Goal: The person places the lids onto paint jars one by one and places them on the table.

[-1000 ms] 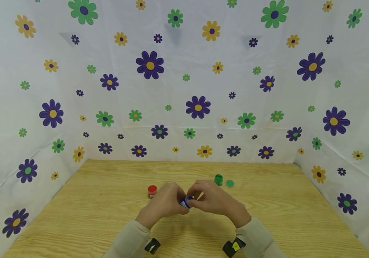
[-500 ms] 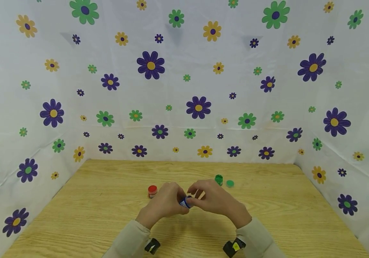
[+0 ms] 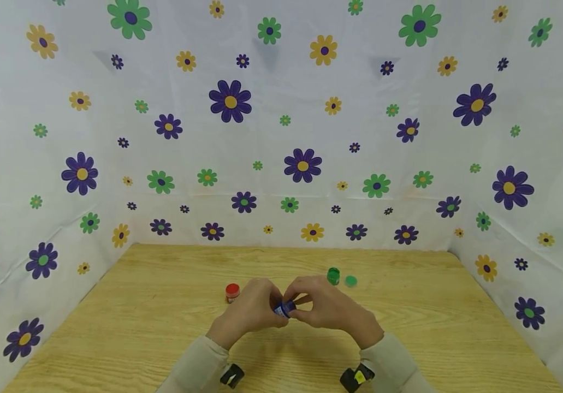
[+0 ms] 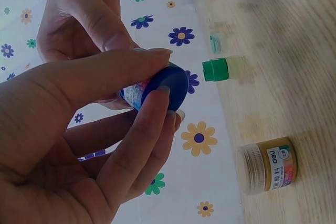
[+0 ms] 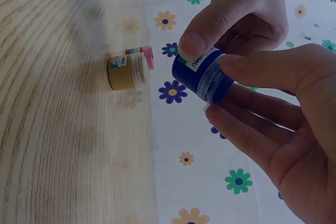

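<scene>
Between the two hands, tilted above the table, is a small blue paint jar [image 3: 282, 310]. My left hand [image 3: 255, 305] grips its body, thumb on one side and fingertips on the other, as the left wrist view shows. My right hand [image 3: 327, 303] pinches the jar's clear-sided lid [image 5: 216, 82] between thumb and fingers. The lid sits on the jar in the right wrist view. An ochre paint jar [image 5: 121, 73] with its lid on stands on the table; the head view does not show it.
A red paint jar [image 3: 232, 292] stands on the wooden table [image 3: 173, 305] left of the hands. Beyond the right hand are a green paint jar [image 3: 333, 276], its top open, and a green lid [image 3: 351, 281] lying beside it. Flower-patterned cloth [image 3: 261, 136] encloses the table's back and sides.
The right hand's fingers lifted off the blue jar's lid about half a second ago and now close on it again. The left hand holds its place.
</scene>
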`<state>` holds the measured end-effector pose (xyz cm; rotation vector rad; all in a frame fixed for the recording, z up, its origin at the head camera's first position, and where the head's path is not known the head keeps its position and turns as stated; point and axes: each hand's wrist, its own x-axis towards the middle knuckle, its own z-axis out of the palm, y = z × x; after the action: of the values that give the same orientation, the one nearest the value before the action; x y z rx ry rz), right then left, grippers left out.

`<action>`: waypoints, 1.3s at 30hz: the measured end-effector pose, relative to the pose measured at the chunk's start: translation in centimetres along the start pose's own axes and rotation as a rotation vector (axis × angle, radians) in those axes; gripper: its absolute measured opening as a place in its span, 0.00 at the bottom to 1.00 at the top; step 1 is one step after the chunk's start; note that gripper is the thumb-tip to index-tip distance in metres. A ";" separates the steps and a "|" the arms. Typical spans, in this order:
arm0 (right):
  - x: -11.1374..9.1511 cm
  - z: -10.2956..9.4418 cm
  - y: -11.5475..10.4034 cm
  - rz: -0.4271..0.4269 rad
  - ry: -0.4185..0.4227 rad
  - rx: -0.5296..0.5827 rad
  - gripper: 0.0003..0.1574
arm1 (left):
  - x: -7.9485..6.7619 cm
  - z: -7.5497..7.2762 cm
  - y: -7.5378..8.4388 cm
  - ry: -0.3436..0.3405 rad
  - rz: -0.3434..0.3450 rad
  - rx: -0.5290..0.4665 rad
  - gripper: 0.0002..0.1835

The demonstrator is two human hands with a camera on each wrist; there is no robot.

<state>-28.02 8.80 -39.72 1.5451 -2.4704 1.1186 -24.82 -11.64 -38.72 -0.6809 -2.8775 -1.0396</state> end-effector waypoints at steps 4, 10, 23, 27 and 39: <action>0.0 0.2 0.0 0.005 -0.001 0.014 0.11 | -0.1 0.1 0.0 0.003 0.023 0.000 0.06; -0.1 0.2 -0.1 0.032 0.001 0.020 0.09 | -0.2 0.1 0.0 0.003 0.022 -0.003 0.06; 0.2 -0.2 -0.3 0.103 0.008 -0.037 0.08 | 0.0 0.0 0.1 0.001 0.032 -0.005 0.05; 0.1 -0.3 -0.4 0.105 0.010 -0.036 0.10 | 0.0 0.0 0.0 -0.009 0.020 -0.019 0.05; -0.2 -0.4 -0.4 0.055 -0.020 0.001 0.12 | 0.0 0.1 0.1 -0.015 0.009 -0.015 0.06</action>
<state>-27.74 9.06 -39.27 1.5058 -2.5404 1.1173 -24.76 -11.58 -38.73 -0.7050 -2.8790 -1.0604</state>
